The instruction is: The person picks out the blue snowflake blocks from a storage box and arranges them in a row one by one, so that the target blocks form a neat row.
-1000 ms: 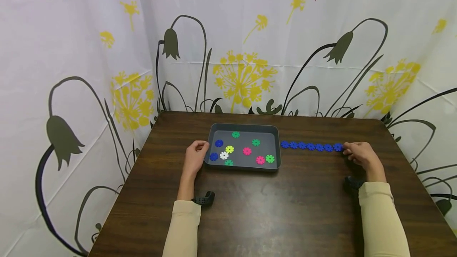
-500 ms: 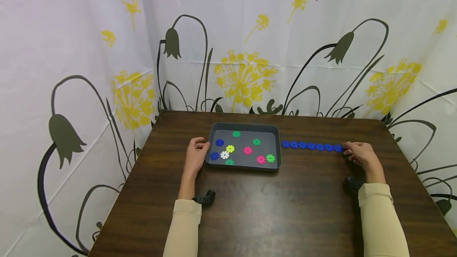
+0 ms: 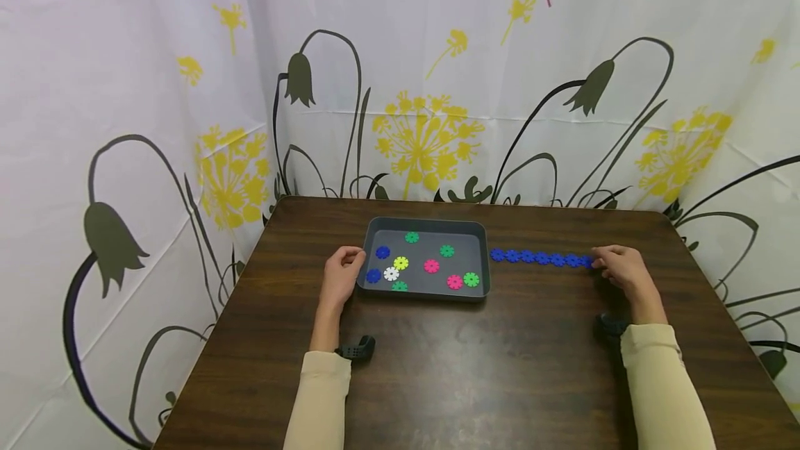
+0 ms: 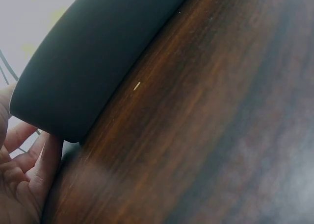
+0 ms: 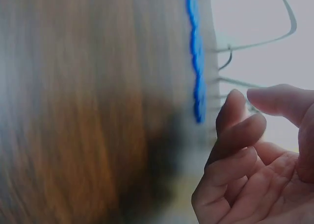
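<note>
A row of several blue notched discs point(image 3: 542, 258), joined edge to edge, lies on the table right of the tray. My right hand point(image 3: 621, 271) hovers at its right end, partly covering the last disc. In the right wrist view the thumb and index fingertip are slightly apart with nothing between them, and the blue chain point(image 5: 196, 52) sits clear of the fingers. My left hand point(image 3: 342, 275) holds the left side of a dark grey tray point(image 3: 425, 295), thumb at the rim; its curled fingers point(image 4: 46, 160) show against the tray's corner in the left wrist view.
Inside the tray lie loose notched discs: blue point(image 3: 382, 252), yellow point(image 3: 401, 263), white point(image 3: 391, 273), pink point(image 3: 431, 266) and green point(image 3: 446, 251). The brown wooden table point(image 3: 487, 367) ends at a patterned curtain point(image 3: 412, 54) behind. A black band point(image 3: 359, 348) is on the left wrist.
My right hand has shifted slightly left over the chain's end disc. The left thumb and fingers have moved a little at the tray's edge. The discs keep their arrangement.
</note>
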